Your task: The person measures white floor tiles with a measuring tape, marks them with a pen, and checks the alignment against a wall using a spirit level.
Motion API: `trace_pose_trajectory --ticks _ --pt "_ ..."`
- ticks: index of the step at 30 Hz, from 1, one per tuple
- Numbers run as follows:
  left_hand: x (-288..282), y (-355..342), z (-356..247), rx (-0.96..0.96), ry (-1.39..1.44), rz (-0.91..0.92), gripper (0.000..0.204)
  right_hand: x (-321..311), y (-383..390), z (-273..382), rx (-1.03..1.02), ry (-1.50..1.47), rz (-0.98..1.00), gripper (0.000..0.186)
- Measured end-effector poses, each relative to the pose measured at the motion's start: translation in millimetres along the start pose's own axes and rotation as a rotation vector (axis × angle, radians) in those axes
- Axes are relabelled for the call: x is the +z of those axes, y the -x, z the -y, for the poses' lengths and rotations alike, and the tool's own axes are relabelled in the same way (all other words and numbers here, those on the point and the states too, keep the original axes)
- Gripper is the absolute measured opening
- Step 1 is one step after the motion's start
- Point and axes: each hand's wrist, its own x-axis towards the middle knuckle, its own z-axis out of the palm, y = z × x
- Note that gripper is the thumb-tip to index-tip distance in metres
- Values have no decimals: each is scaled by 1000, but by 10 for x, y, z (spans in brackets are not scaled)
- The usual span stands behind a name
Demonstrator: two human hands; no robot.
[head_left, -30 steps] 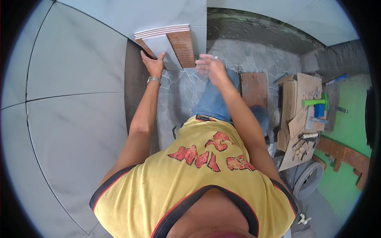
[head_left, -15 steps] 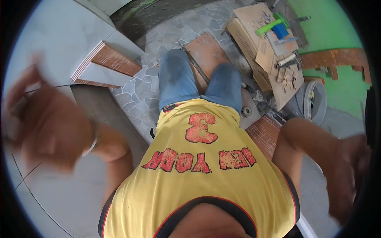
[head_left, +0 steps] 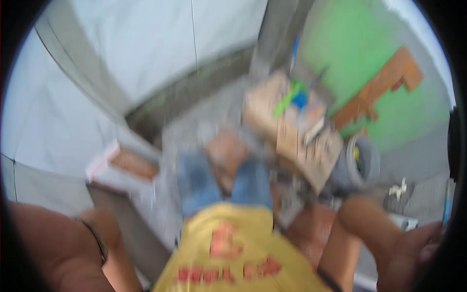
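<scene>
My left hand [head_left: 48, 248] is large and blurred at the lower left, a band around its wrist. Its fingers run out of the picture, so what they do is hidden. Over at the right rim, my right hand [head_left: 416, 250] is raised with the elbow bent; its fingers look bent, but blur and the dark rim hide whether anything is in them. A thin blue stick-like thing [head_left: 447, 202] shows just above that hand; contact between them cannot be made out. My jeans-clad knees [head_left: 194, 177] are on the floor, below a yellow jersey [head_left: 219, 272].
Ahead on the right, a cardboard box [head_left: 265, 114] carries a green-handled tool [head_left: 287, 100], a blue block [head_left: 299, 100] and small scraps. Beside it stands a grey bucket [head_left: 362, 163]. A stack of tiles [head_left: 129, 163] lies left, near white tiled walls [head_left: 146, 44]. A brown board [head_left: 379, 90] leans on the green wall.
The view has tipped up and shows more wall ahead. My left hand has dropped lower in the picture; my right hand stays at the right rim. The picture is more blurred.
</scene>
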Motion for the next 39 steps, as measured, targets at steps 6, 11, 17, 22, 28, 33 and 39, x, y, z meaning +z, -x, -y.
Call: trace_pose_trajectory --ticks 6,11,17,22,28,33,39 --pt "-87 -71 -82 -34 -1 -12 44 -346 8 320 147 -42 -287 23" --pt "-52 82 21 -23 -63 -39 46 -286 217 238 197 -40 -419 24" --pt "-34 71 91 -71 -167 -30 48 -201 514 -179 286 -75 -478 26" --pt "-104 112 -24 -55 -170 -28 50 -74 793 -82 398 -100 -510 28" --pt "-132 199 -337 -80 -191 -197 52 -14 873 -68 466 -208 -536 30" --pt "450 375 -163 -257 61 -353 54 332 1072 30 651 -227 -574 32" --pt "2250 1054 -477 -787 485 250 54 2044 1964 -94 919 -503 -507 25"
